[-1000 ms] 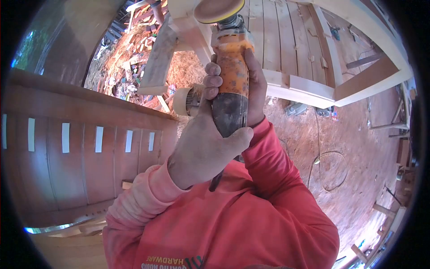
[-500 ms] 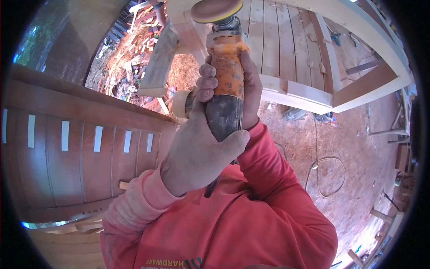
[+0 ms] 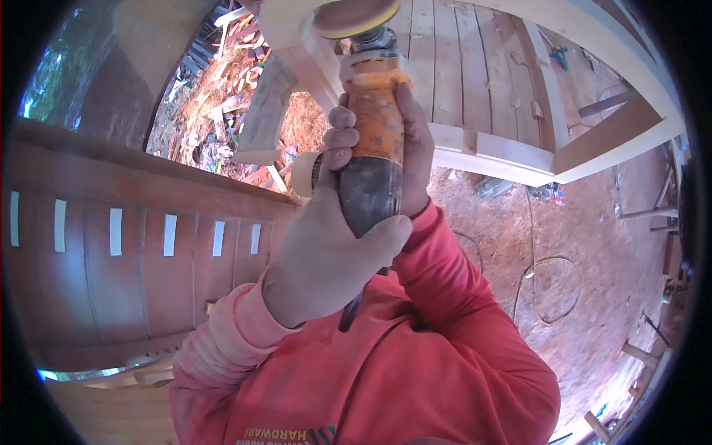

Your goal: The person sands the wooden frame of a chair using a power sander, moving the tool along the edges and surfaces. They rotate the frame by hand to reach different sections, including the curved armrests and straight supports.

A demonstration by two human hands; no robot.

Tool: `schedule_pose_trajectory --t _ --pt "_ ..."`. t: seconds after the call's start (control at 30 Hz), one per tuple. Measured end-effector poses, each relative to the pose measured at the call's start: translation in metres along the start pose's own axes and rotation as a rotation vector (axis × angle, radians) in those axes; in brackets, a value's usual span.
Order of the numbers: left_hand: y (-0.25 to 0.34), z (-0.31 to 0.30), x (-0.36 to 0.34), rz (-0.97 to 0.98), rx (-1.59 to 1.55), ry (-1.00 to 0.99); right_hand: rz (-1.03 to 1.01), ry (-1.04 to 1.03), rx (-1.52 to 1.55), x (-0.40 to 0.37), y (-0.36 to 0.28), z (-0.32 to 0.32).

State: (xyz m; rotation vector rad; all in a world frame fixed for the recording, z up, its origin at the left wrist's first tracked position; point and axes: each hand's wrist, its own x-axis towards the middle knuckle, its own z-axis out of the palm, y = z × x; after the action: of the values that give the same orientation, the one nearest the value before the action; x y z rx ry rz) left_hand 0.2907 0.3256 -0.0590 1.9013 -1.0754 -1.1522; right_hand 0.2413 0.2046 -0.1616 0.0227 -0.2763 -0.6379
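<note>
While the left hand [image 3: 326, 252] at frame centre and the right hand [image 3: 417, 148] above it clasp the orange sander [image 3: 374, 141], its disc [image 3: 356, 16] sits by the pale wooden frame [image 3: 489, 148] at top centre. Sanding seems underway and calls for steady, flat pressure.

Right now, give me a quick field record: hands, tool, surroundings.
left hand: gripped round the sander's dark rear
right hand: wrapped round its orange body, further up
sander: dusty, disc end pointing away from the torso
disc: tan pad at pale wood; contact unclear
left of hands: dark slatted panel
ahead: pale plank frame
ground: red dirt, cable loop
</note>
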Motion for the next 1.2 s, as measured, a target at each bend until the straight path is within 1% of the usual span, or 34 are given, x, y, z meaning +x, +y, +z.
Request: schedule_pose_trajectory --t 0.1,0.2,0.37,0.4,0.47,0.5,0.6,0.7,0.8,0.9,0.97,1.0,1.07,1.1,1.13,1.2 --pt "-0.006 -0.005 0.001 -0.006 0.003 0.024 0.004 0.028 -0.038 0.004 0.002 -0.003" --pt "-0.006 -0.006 -0.003 -0.018 -0.117 -0.011 0.009 0.002 -0.042 0.006 0.005 -0.003" --pt "-0.001 -0.006 -0.008 0.013 0.208 0.065 0.020 -0.045 -0.032 0.005 0.004 -0.001" --pt "0.002 -0.003 -0.010 0.011 0.282 0.085 0.025 -0.044 0.035 0.002 0.004 0.003" --pt "0.005 0.005 -0.013 0.119 0.347 0.121 0.035 -0.039 0.166 -0.004 0.005 0.013" --pt "0.006 0.008 -0.014 0.171 0.379 0.137 0.020 -0.063 0.185 -0.006 0.004 0.011" --pt "0.008 0.011 -0.010 0.083 0.412 0.071 -0.015 -0.132 0.212 -0.009 -0.001 0.007" --pt "-0.001 0.010 -0.005 0.114 0.286 0.096 0.032 -0.029 0.157 -0.007 -0.003 0.008" --pt "0.002 0.005 -0.009 0.057 0.178 0.080 0.020 -0.077 0.033 -0.005 0.001 -0.001" --pt "0.004 0.009 -0.013 0.085 0.345 0.098 0.043 -0.065 0.172 -0.009 0.002 0.006" --pt "0.007 0.018 -0.014 0.127 0.411 0.070 -0.007 -0.213 0.251 -0.014 -0.002 0.007" --pt "0.004 0.020 -0.012 0.160 0.397 0.042 -0.029 -0.286 0.289 -0.016 -0.006 0.007" --pt "-0.008 0.023 -0.001 0.235 0.324 -0.033 -0.110 -0.126 0.119 -0.028 -0.015 0.006" --pt "-0.011 0.020 0.007 0.217 0.168 -0.135 -0.153 -0.052 0.033 -0.034 -0.021 0.007" --pt "-0.014 0.016 0.015 0.184 0.013 -0.233 -0.159 0.116 -0.098 -0.039 -0.028 0.008" --pt "-0.044 0.011 0.029 0.087 -0.250 -0.368 -0.140 0.310 -0.311 -0.042 -0.027 0.007"
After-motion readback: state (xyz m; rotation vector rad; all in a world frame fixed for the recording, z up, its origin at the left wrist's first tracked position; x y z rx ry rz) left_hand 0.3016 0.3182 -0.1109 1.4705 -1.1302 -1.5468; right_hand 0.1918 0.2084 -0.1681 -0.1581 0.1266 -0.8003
